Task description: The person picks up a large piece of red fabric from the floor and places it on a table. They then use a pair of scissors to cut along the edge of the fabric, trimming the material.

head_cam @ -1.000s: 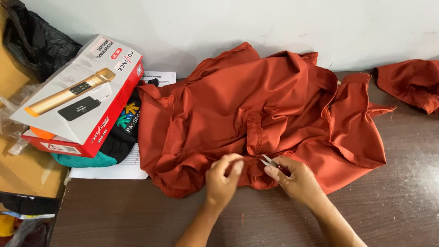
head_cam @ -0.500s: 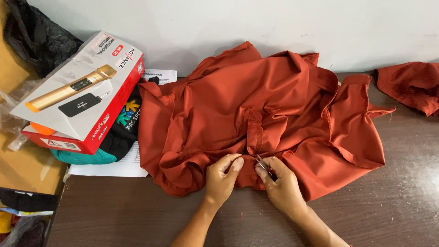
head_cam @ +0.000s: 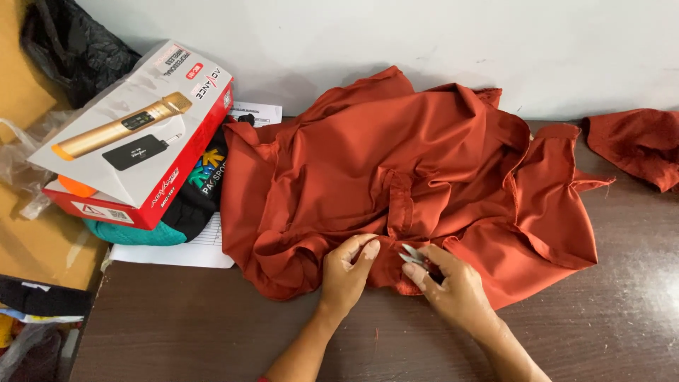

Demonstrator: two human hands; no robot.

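A rust-orange garment [head_cam: 396, 177] lies crumpled on a dark brown table [head_cam: 212, 332]. My left hand [head_cam: 346, 272] pinches the garment's near edge beside a stitched placket. My right hand [head_cam: 453, 290] holds small metal thread snips [head_cam: 412, 256], their blades pointing left toward the fabric fold between both hands. The hands are a few centimetres apart.
A white and red box picturing a gold microphone [head_cam: 134, 134] sits at the left on black and teal cloth [head_cam: 187, 205] and papers [head_cam: 184, 251]. Another rust-orange fabric piece [head_cam: 636, 145] lies at the right edge. A white wall stands behind; a black bag [head_cam: 74, 53] is at top left.
My right hand has shifted left along the garment's edge, bringing the snips closer to my left hand. The left hand has stayed in place on the fabric.
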